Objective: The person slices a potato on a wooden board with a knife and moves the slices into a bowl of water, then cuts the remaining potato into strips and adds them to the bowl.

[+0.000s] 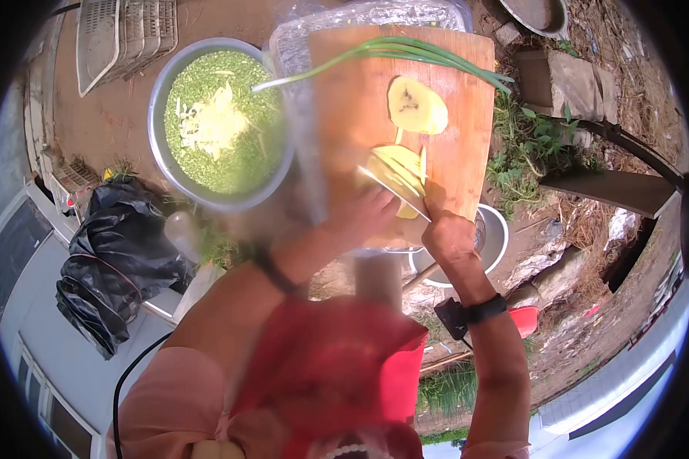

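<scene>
My right hand (pixel 448 237) is wrapped round the handle of a kitchen knife (pixel 393 190). Its blade slants across the wooden cutting board (pixel 459 115), beside thin yellow vegetable strips (pixel 396 167). My left hand (pixel 364 214), slightly blurred, has its fingers bent against the yellow vegetable on the near side of the blade; part of that piece is hidden by the hand and knife. Farther up the board lies a thick yellow vegetable slice (pixel 417 105) with a dark-flecked centre. Long green onions (pixel 406 47) lie across the far edge.
Left of the board stands a metal basin (pixel 157 138) of finely chopped greens topped with pale shreds. A white bowl (pixel 497 237) sits below the board's right corner. A plastic crate (pixel 126 38), black plastic sheeting (pixel 122 260) and weeds (pixel 532 145) surround the spot.
</scene>
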{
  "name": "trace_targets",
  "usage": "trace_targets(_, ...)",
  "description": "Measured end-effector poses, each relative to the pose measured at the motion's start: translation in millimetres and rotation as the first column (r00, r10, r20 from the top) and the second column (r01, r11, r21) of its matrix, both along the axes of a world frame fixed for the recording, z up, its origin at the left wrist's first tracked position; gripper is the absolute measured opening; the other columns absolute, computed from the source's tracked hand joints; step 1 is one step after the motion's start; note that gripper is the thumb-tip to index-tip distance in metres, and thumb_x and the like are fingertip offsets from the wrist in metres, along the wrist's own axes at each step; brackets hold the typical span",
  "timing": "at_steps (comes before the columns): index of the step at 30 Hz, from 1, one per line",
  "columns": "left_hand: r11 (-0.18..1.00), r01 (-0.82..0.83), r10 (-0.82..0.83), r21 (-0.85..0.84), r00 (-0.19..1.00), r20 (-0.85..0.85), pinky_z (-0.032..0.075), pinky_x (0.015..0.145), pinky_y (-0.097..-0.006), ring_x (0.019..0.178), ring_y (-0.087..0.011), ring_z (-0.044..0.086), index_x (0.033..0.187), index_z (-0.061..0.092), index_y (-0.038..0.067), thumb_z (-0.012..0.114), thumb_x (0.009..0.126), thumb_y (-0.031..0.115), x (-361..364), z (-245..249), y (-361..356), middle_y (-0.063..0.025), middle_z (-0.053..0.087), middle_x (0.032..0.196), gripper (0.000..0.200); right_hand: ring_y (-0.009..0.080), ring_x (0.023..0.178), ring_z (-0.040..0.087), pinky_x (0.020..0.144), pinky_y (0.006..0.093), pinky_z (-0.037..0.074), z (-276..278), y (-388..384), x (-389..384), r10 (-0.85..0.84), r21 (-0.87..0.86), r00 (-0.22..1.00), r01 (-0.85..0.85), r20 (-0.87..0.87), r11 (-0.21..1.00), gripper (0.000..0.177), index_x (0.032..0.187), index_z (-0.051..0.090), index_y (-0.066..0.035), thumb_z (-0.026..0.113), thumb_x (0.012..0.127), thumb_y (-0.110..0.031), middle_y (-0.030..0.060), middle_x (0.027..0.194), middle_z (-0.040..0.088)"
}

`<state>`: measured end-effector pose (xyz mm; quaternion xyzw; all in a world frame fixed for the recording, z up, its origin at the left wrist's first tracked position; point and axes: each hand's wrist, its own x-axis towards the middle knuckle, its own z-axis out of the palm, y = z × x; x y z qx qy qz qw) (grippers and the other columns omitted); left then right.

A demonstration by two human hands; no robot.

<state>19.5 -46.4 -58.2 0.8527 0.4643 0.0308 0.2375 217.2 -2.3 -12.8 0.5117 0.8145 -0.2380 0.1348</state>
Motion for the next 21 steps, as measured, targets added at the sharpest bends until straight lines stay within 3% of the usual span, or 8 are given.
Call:
trace_targets(6, 0.991, 0.021, -0.024, -0.134, 0.999, -0.024, 0.042, 0.094, -0.0392, 0.104, -0.0212, 0.050, 0.107, 0.057, 0.006, 0.056, 0.075, 0.016, 6, -22, -31, -0.0065, 0.054, 0.109, 0.033, 0.0312, 0.055, 0.063, 0.049, 0.0429, 0.050, 79, -5, -13, -0.046, -0.228, 0.985, 0.084, 0.167, 0.970, 0.022, 0.098, 0.053, -0.011, 0.051, 0.076, -0.008, 0.0144, 0.064, 0.061)
trace_targets(7, 0.994, 0.020, -0.024, -0.109, 0.999, -0.033, 0.042, 0.094, -0.0392, 0.104, -0.0211, 0.050, 0.107, 0.058, 0.006, 0.056, 0.075, 0.017, 3, -16, -27, -0.0064, 0.054, 0.109, 0.033, 0.0316, 0.056, 0.064, 0.050, 0.0434, 0.050, 76, -3, -15, -0.066, -0.279, 0.977, 0.122, 0.202, 0.952, 0.023, 0.099, 0.053, -0.012, 0.051, 0.076, -0.008, 0.0146, 0.064, 0.061)
trace_targets(8, 0.996, 0.019, -0.023, -0.084, 0.999, -0.044, 0.042, 0.093, -0.0391, 0.104, -0.0211, 0.050, 0.107, 0.058, 0.006, 0.056, 0.075, 0.017, 0, -11, -23, -0.0063, 0.054, 0.108, 0.033, 0.0336, 0.062, 0.064, 0.058, 0.0444, 0.051, 51, -6, -16, -0.082, -0.284, 0.970, 0.148, 0.230, 0.947, 0.038, 0.114, 0.059, -0.014, 0.051, 0.077, -0.010, 0.0162, 0.068, 0.063)
trace_targets(10, 0.986, -0.016, 0.015, 0.164, 1.000, 0.007, 0.043, 0.091, -0.0388, 0.103, -0.0213, 0.051, 0.107, 0.058, 0.006, 0.055, 0.076, 0.018, -7, 12, -3, -0.0066, 0.054, 0.107, 0.033, 0.0336, 0.063, 0.064, 0.059, 0.0442, 0.051, 3, -16, -14, -0.117, -0.235, 0.979, 0.155, 0.167, 0.959, 0.037, 0.113, 0.060, -0.014, 0.052, 0.077, -0.011, 0.0163, 0.068, 0.063)
trace_targets(14, 0.997, -0.063, 0.060, 0.051, 0.997, 0.054, 0.044, 0.089, -0.0356, 0.103, -0.0220, 0.050, 0.109, 0.057, 0.005, 0.055, 0.075, 0.017, -1, 9, -16, -0.0073, 0.053, 0.109, 0.036, 0.0333, 0.062, 0.064, 0.059, 0.0438, 0.051, -19, -17, -4, -0.152, -0.124, 0.987, 0.156, 0.042, 0.980, 0.035, 0.109, 0.063, -0.015, 0.053, 0.075, -0.011, 0.0151, 0.068, 0.063)
trace_targets(17, 1.000, -0.010, 0.010, -0.004, 1.000, 0.017, 0.044, 0.088, -0.0341, 0.104, -0.0216, 0.050, 0.110, 0.056, 0.005, 0.055, 0.075, 0.016, -8, -17, -12, -0.0078, 0.052, 0.110, 0.037, 0.0318, 0.059, 0.064, 0.057, 0.0439, 0.051, 26, -1, -14, -0.117, -0.065, 0.993, 0.117, -0.007, 0.991, 0.021, 0.092, 0.064, -0.014, 0.052, 0.075, -0.011, 0.0131, 0.067, 0.063)
trace_targets(19, 0.998, -0.005, 0.009, -0.055, 0.998, 0.064, 0.044, 0.087, -0.0346, 0.103, -0.0216, 0.050, 0.110, 0.056, 0.005, 0.055, 0.074, 0.016, -2, -17, -22, -0.0079, 0.053, 0.110, 0.037, 0.0323, 0.063, 0.065, 0.059, 0.0460, 0.051, 63, -8, -13, -0.096, -0.175, 0.992, 0.110, 0.088, 0.978, 0.028, 0.102, 0.060, -0.013, 0.051, 0.075, -0.010, 0.0139, 0.067, 0.063)
trace_targets(21, 0.996, -0.068, 0.064, 0.056, 0.994, 0.085, 0.044, 0.087, -0.0346, 0.103, -0.0218, 0.050, 0.110, 0.056, 0.005, 0.055, 0.074, 0.015, -2, -15, -19, -0.0079, 0.052, 0.110, 0.038, 0.0329, 0.065, 0.065, 0.061, 0.0467, 0.051, 85, -7, -21, -0.078, -0.273, 0.971, 0.140, 0.228, 0.952, 0.030, 0.105, 0.058, -0.013, 0.050, 0.076, -0.010, 0.0148, 0.067, 0.063)
